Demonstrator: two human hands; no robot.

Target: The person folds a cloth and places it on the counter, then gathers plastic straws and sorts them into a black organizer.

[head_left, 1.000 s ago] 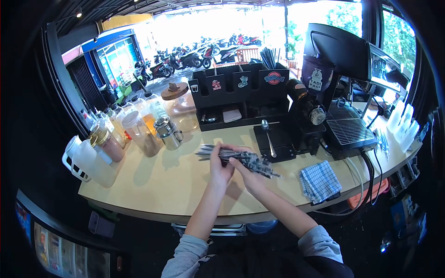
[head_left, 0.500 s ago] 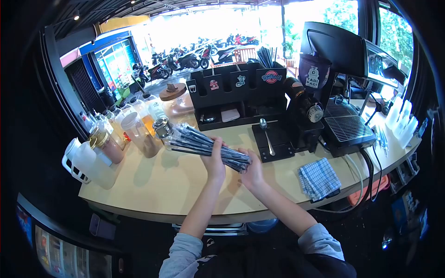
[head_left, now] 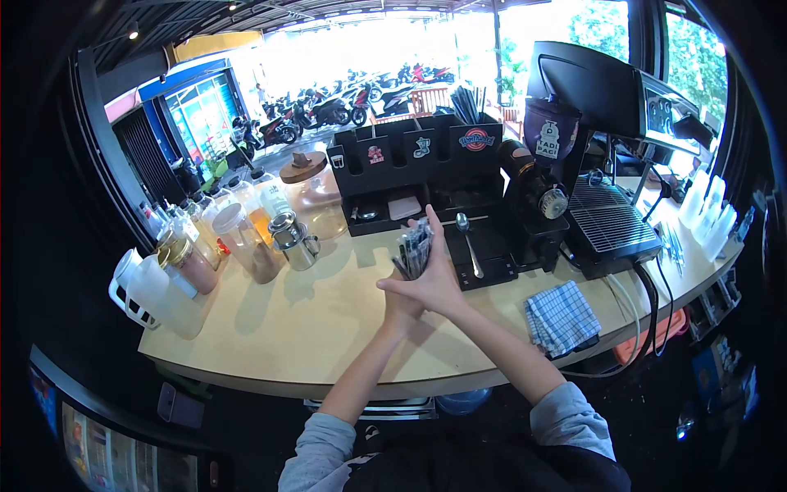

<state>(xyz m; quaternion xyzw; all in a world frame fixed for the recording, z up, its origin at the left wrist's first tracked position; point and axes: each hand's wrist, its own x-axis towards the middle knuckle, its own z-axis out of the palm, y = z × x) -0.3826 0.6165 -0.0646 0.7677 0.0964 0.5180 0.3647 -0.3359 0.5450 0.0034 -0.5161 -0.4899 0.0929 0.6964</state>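
Observation:
A bundle of black straws in clear wrappers stands nearly upright above the counter, seen end-on. My left hand is at its lower part and seems closed round it, though its fingers are mostly hidden behind my right hand. My right hand lies along the bundle's right side, fingers stretched upward and thumb spread out to the left. A metal spoon rests on the black scale just right of the hands. To the left stands a metal drip coffee maker.
Jars, bottles and a white pitcher line the counter's left side. A black organizer with more straws stands behind. On the right are a grinder, an espresso machine and a checked cloth.
The straw bundle has swung from lying slanted leftward to nearly upright. My right hand has moved from gripping its end to lying stretched along its side. The drip coffee maker is now uncovered.

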